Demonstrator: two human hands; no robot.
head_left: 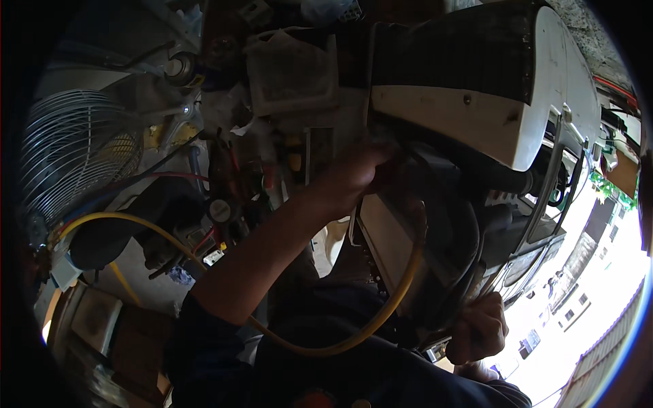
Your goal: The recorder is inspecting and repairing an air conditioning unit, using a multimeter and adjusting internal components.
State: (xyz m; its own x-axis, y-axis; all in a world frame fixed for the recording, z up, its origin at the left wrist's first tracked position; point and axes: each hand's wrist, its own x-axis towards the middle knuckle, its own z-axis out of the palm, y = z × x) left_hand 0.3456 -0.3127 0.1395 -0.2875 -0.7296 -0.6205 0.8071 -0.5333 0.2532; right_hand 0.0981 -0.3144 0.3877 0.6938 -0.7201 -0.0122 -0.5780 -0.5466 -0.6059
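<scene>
My left hand reaches in under a large casing with a pale lower band and a dark panel. Its fingers are lost in shadow, so their grip cannot be seen. My right hand is lower right, closed in a fist beside thick black cables; what it holds, if anything, is hidden. A yellow hose passes beneath my left forearm and curves up toward the dark parts near that hand. Below the casing stands a pale flat panel.
A wire fan guard stands at the far left. Beside it lie scattered tools, cables and a round-ended can. A dusty pale tray sits at the back. Metal bars run along the right, before a bright outdoor area.
</scene>
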